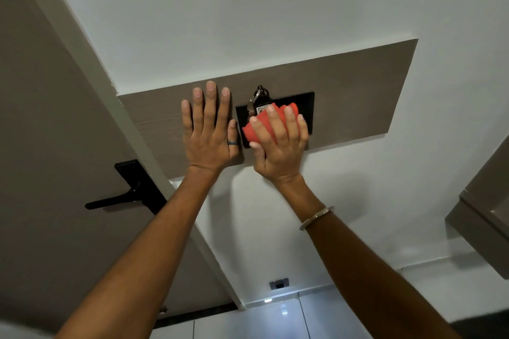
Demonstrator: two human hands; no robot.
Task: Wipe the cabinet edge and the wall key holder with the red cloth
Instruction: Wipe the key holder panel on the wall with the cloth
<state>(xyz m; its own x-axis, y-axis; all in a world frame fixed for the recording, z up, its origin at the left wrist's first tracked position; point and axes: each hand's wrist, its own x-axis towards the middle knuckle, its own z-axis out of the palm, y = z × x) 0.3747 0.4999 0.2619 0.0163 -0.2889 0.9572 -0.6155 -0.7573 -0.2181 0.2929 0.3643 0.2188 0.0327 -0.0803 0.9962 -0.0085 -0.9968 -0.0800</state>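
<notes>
A brown wood-grain panel (pixel 352 91) is fixed on the white wall, with a black key holder plate (pixel 303 103) set in it. Keys with a black tag (pixel 260 99) hang at the plate's upper left. My right hand (pixel 278 143) presses a folded red cloth (pixel 260 125) flat against the black plate, just below the keys. My left hand (pixel 210 129) lies flat and open on the brown panel, left of the plate, fingers spread upward. A grey cabinet corner (pixel 479 217) juts in at the right edge.
A taupe door (pixel 55 146) with a black lever handle (pixel 126 195) stands at the left, its pale frame running diagonally. A small wall socket (pixel 278 283) sits low on the wall above the shiny white floor tiles (pixel 275 316).
</notes>
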